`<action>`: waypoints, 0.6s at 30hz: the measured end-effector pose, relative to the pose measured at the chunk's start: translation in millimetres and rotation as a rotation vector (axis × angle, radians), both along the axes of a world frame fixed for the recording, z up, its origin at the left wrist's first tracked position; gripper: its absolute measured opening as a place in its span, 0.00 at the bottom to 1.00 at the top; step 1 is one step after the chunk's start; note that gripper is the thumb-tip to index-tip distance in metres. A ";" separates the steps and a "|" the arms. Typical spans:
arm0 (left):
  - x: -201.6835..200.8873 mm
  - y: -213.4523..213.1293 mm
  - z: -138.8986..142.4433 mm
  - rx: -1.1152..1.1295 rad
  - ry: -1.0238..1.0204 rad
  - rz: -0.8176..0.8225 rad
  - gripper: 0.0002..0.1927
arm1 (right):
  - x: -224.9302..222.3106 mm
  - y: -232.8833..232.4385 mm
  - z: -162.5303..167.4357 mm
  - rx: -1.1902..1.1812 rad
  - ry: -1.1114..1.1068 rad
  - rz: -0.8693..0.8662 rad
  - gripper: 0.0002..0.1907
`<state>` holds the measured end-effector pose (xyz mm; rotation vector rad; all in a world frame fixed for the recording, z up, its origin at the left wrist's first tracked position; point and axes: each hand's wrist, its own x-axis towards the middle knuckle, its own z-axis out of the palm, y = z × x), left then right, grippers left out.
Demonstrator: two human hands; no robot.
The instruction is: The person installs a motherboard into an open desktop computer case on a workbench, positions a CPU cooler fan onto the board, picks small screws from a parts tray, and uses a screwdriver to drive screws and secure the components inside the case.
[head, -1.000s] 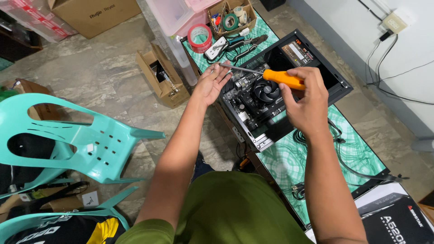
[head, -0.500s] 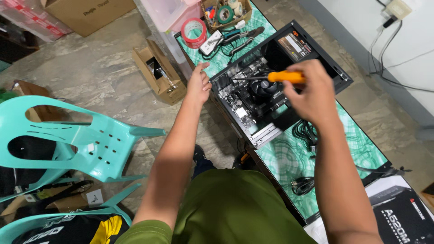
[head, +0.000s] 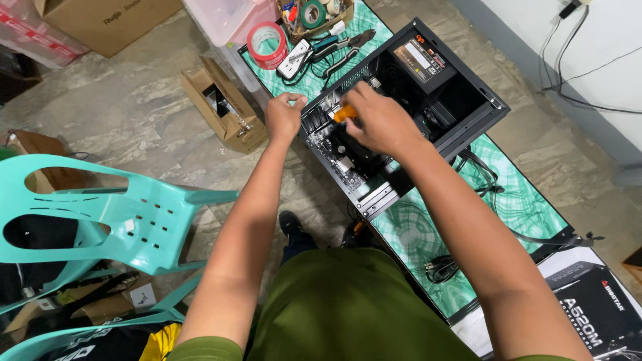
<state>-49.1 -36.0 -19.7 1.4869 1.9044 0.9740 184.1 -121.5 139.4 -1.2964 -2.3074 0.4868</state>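
Gripping an orange-handled screwdriver [head: 345, 112], the right hand [head: 378, 122] has its fingers wrapped around the handle, deep inside the open black computer case [head: 461, 107]. The left hand [head: 283, 117], fingers curled loosely on nothing visible, hovers at the case's near-left edge, beyond the green worktop [head: 515, 194] rim. Red tape roll [head: 267, 41] lies well apart; teal chair [head: 127, 214] crowds the floor at left.

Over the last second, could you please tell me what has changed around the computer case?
The right hand has moved down into the open computer case, still gripping the orange-handled screwdriver. The left hand has shifted to the case's edge, fingers curled. The case and the red tape roll stayed put.
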 end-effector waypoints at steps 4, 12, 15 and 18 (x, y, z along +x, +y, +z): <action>4.1 -5.0 4.3 0.004 0.038 0.020 0.10 | -8.2 7.9 -5.1 -0.017 -0.041 0.024 0.17; 7.7 -8.3 10.3 -0.009 0.049 0.026 0.11 | -17.5 16.0 -17.2 0.024 -0.051 0.080 0.17; 8.8 -9.0 11.4 -0.019 0.036 0.028 0.11 | -18.0 19.3 -19.5 0.038 -0.048 0.107 0.16; 9.3 -9.2 12.6 -0.012 0.036 0.026 0.11 | -18.2 22.1 -19.4 0.025 -0.077 0.109 0.16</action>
